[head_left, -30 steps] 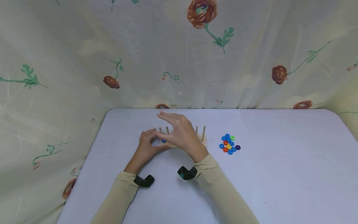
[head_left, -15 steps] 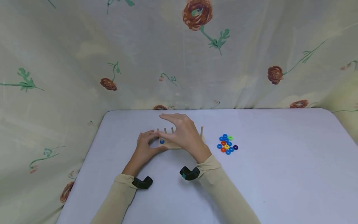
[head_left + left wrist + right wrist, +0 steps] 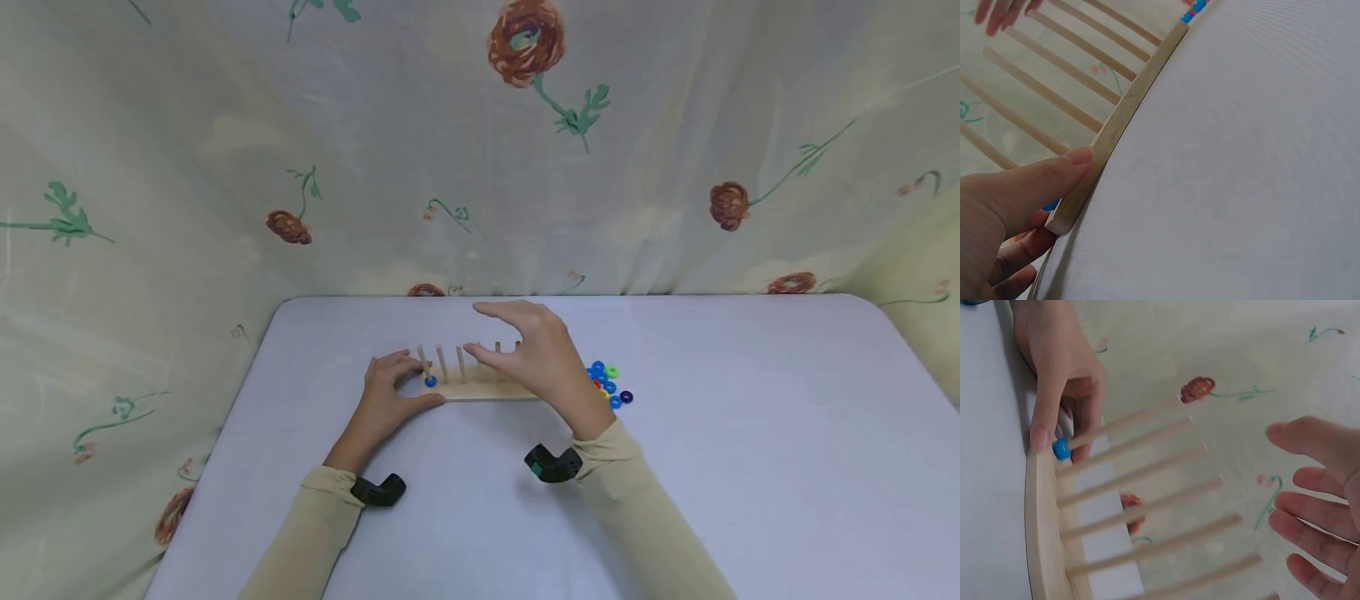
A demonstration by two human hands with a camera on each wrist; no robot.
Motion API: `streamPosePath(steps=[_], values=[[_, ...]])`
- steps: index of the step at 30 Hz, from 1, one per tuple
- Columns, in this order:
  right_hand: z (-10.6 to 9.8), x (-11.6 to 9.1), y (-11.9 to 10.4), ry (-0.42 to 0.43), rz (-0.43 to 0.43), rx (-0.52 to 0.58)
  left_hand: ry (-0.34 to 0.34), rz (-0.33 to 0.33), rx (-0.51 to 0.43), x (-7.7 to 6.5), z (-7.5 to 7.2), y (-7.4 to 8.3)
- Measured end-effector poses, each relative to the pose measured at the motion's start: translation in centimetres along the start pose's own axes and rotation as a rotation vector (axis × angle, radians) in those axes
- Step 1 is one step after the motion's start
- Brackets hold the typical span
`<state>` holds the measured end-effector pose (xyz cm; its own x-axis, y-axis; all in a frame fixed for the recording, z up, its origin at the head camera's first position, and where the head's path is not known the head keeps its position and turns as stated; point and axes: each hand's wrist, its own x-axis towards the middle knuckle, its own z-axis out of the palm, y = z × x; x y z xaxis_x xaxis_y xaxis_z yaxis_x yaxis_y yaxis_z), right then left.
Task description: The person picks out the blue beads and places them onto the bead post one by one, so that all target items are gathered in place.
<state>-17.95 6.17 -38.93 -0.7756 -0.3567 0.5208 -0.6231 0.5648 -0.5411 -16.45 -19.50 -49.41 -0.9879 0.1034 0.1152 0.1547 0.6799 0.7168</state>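
A wooden peg board (image 3: 487, 392) with a row of upright pegs stands on the table. My left hand (image 3: 384, 396) grips its left end, thumb (image 3: 1075, 159) on the front edge and fingers behind. Low on the leftmost peg sits a blue ring (image 3: 1062, 449), close to the left thumb. Over the right half of the board is my right hand (image 3: 553, 360), thumb and fingers spread apart with nothing between them. In the head view it hides some of the pegs. The right wrist view shows its fingers (image 3: 1316, 515) beyond the peg tips.
Right of the board lies a cluster of small coloured rings (image 3: 602, 377), mostly blue, partly behind the right wrist. A dark purple ring (image 3: 627, 397) sits at its edge. A floral curtain (image 3: 420, 125) hangs behind the white table (image 3: 750, 467).
My right hand has moved right, from above the board's left part towards the rings, and more pegs show now. My left hand keeps its grip on the board's end.
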Motion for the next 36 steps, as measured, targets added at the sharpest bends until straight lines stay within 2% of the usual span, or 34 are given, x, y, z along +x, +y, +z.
streamPosePath(steps=[9, 16, 22, 31, 36], values=[[-3.6, -2.4, 2.4, 0.021, -0.008, 0.033, -0.016, -0.017, -0.005, 0.0, 0.0, 0.2], [-6.1, -4.4, 4.2, 0.007, 0.012, -0.04, -0.015, -0.025, 0.012, -0.1, 0.0, 0.4], [-7.3, -5.7, 5.4, -0.003, 0.037, -0.081, -0.008, -0.023, 0.012, -0.1, 0.0, 0.2], [-7.9, -8.3, 7.0, -0.115, 0.159, -0.112, -0.007, -0.02, 0.015, 0.0, 0.1, 0.1], [-8.2, -9.7, 8.1, -0.178, 0.199, -0.129, -0.003, -0.025, 0.014, -0.1, 0.1, 0.1]])
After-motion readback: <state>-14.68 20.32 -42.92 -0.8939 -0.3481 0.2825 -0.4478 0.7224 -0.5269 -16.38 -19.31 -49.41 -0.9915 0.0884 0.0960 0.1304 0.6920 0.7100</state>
